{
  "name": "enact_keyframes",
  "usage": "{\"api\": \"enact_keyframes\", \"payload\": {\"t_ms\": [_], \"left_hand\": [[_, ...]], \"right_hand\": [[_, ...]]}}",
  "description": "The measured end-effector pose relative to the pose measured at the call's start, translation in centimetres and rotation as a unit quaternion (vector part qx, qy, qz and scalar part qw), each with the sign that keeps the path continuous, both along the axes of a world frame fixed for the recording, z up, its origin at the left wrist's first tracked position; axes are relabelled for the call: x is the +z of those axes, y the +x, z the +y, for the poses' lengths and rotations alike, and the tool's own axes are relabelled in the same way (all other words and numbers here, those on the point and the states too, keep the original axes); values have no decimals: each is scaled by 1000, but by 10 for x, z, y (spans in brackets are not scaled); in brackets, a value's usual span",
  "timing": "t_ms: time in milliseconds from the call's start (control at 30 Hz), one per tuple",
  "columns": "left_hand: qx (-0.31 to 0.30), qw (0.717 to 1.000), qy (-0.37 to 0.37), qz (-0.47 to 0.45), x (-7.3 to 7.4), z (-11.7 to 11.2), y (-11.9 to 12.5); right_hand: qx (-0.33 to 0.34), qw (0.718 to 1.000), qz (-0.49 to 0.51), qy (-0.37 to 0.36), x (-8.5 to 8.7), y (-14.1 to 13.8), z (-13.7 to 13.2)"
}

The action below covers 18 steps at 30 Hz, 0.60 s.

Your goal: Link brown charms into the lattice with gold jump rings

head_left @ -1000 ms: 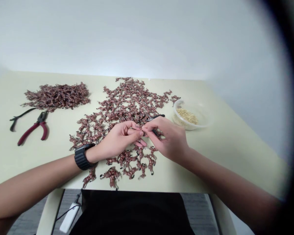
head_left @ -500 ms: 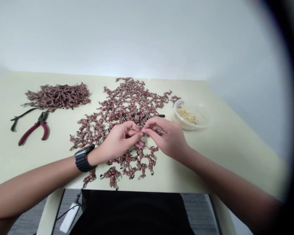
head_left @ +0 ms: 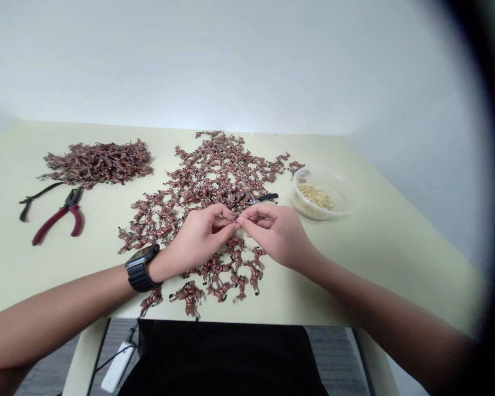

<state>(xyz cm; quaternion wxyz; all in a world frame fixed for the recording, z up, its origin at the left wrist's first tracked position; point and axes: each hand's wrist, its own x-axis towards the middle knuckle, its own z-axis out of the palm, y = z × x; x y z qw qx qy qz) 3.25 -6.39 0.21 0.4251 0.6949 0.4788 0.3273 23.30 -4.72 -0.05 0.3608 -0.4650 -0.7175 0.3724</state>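
Note:
My left hand (head_left: 206,234) and my right hand (head_left: 278,234) meet fingertip to fingertip over the middle of the table. Both are closed in a pinch, and whatever sits between the fingers is too small and covered to make out. Beneath and around them spread many small brown horse-like figures (head_left: 223,170) with dark details. Just beyond my right fingers, a tool with a black handle (head_left: 268,196) lies among the figures; part of it is hidden. To the right of my right hand stands a clear round plastic tub (head_left: 342,212) with small gold-coloured pieces (head_left: 315,196) in it.
A dense heap of similar brown figures (head_left: 101,162) lies at the back left. In front of it are pliers with dark red handles (head_left: 58,220) and a black strip-like item (head_left: 35,198). A white device with a cord (head_left: 118,366) hangs below the table's front edge.
My right hand has shifted slightly, so more of the black-handled tool shows behind it. My left fingers have curled in a little, and both hands remain joined in a pinch.

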Motion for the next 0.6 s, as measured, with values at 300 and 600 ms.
{"api": "enact_keyframes", "payload": {"t_ms": [300,600], "left_hand": [[-26,999,21,5,1,2,-2],[-45,999,-19,1,-2,4,-5]], "right_hand": [[1,999,25,-41,-4,2,4],[14,998,-11,-67,1,6,10]]}}
